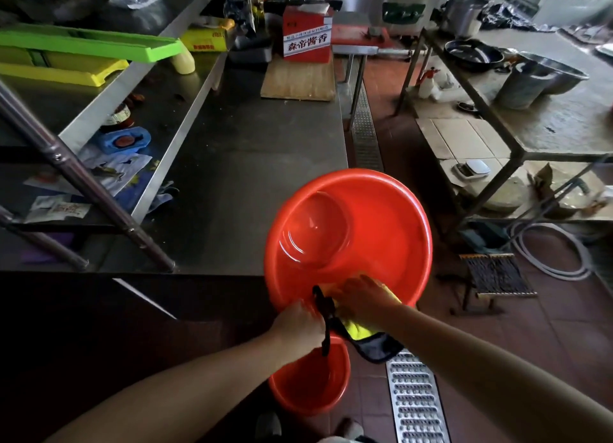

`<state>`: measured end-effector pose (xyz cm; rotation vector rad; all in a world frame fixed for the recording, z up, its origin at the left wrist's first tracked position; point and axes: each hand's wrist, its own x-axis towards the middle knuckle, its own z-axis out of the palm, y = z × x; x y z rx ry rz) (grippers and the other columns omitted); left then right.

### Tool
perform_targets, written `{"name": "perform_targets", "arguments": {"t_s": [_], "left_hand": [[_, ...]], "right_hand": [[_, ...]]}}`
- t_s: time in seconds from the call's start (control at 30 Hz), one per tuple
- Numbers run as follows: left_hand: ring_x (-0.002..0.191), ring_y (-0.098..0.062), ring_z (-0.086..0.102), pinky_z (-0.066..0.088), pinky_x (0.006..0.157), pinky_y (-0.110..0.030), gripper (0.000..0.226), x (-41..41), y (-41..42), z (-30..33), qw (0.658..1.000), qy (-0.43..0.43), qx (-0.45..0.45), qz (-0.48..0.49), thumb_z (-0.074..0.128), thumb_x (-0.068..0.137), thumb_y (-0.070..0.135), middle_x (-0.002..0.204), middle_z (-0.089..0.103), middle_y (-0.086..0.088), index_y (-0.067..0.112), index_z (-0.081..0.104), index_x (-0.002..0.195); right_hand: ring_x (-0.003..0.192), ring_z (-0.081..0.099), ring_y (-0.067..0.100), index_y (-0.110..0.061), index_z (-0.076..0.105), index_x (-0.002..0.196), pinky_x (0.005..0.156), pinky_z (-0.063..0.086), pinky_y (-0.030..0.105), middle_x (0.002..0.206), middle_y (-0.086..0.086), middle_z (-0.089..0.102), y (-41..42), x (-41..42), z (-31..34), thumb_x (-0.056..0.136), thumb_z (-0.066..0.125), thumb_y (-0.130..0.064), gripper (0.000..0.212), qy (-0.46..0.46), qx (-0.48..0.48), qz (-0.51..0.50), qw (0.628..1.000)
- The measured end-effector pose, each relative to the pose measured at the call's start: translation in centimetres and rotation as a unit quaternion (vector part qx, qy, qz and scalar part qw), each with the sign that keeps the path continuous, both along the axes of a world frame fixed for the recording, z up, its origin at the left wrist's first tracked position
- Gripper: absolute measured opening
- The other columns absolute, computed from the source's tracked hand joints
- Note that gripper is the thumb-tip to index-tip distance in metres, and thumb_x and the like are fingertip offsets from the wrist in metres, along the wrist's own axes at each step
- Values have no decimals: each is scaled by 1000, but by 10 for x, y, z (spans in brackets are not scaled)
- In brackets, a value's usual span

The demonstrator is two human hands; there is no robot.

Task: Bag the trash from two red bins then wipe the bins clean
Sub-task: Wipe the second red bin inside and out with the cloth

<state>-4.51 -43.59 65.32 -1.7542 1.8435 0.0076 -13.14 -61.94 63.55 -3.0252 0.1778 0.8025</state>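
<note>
The wiping step was in hand, to judge by the scene: no trash showed in either bin. The right hand lay flat-fingered on a yellow cloth with a dark edge, pressing it against the near inner wall of the large red bin. The left hand gripped that bin's near rim, fingers curled over the edge beside a dark strap of the cloth, and held the bin tilted at the corner of the steel desk, its mouth turned up toward the camera. The next move probably called for sweeping the cloth round the wall and down to the base while the left hand steadied or turned the rim (the tilted bin could slip off the edge otherwise). The bin's inside looked glossy and bright orange-red, with highlights on its round bottom. A smaller red bin stood on the tiled floor just below, partly hidden by the hands.
</note>
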Motion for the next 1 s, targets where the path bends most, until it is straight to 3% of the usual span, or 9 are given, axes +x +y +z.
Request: {"name": "perform_targets", "arguments": {"t_s": [0.07,0.13,0.23,0.43,0.53,0.63,0.8,0.87,1.0], "left_hand": [[55,-15,60,47,59,-25,22,-10,1,-7,999,-4,-29,37,77,61,41,57,64,5,20,70,62],[60,-22,64,50,63,-30,21,-16,-1,-18,996,-16,-60,63,78,62,36,65,69,-2,16,73,67],[79,-30,71,56,75,-40,32,-29,-5,-33,993,-42,-67,83,70,73,36,86,75,-14,9,78,89],[123,-51,50,30,108,-64,46,-29,-16,-42,990,-100,-25,96,37,98,14,129,53,-36,-12,46,134],[107,-46,63,49,94,-57,43,-24,-12,-40,991,-99,7,94,48,92,22,118,64,-28,-2,63,124],[92,-40,70,56,83,-50,40,-18,-7,-46,992,-110,9,56,54,84,25,104,71,-23,3,72,112],[81,-40,72,59,73,-48,41,-11,-9,-48,991,-130,1,15,47,77,17,93,72,-25,0,75,100],[79,-42,71,59,72,-49,43,-10,-9,-49,991,-130,-9,6,40,78,12,92,72,-27,-3,74,99],[83,-46,70,58,74,-52,40,-14,-8,-52,987,-153,8,-45,63,81,26,96,69,-31,-7,71,104]], "right_hand": [[149,25,27,-29,24,157,120,14,49,162,1,32,9,-27,-10,85,17,-84,92,-5,21,-19,1000],[146,34,32,-19,30,157,117,24,58,158,7,38,10,-50,-20,71,20,-94,114,-21,3,31,999],[116,65,31,-16,62,135,95,52,53,130,6,67,10,-63,-31,71,61,-71,85,-98,-22,37,994],[151,23,27,-23,20,160,122,14,50,163,3,28,7,-67,-60,91,54,-55,83,-63,46,14,997],[153,13,18,-33,14,160,123,8,46,167,-6,17,5,-61,-64,82,27,-85,95,-54,85,-25,995],[154,11,13,-40,21,157,122,3,45,166,-12,19,8,-50,-69,79,1,-88,93,-81,169,-99,977],[155,1,20,-43,17,157,123,-2,49,168,-8,9,19,-26,-88,103,15,-59,56,-78,129,-143,978],[155,-1,24,-45,11,157,122,-3,52,168,-4,7,23,-18,-95,103,15,-58,56,-86,109,-142,980],[154,-13,25,-44,1,157,120,-11,57,169,-3,-1,12,-2,-108,97,10,-68,65,-60,89,-160,981]]}}
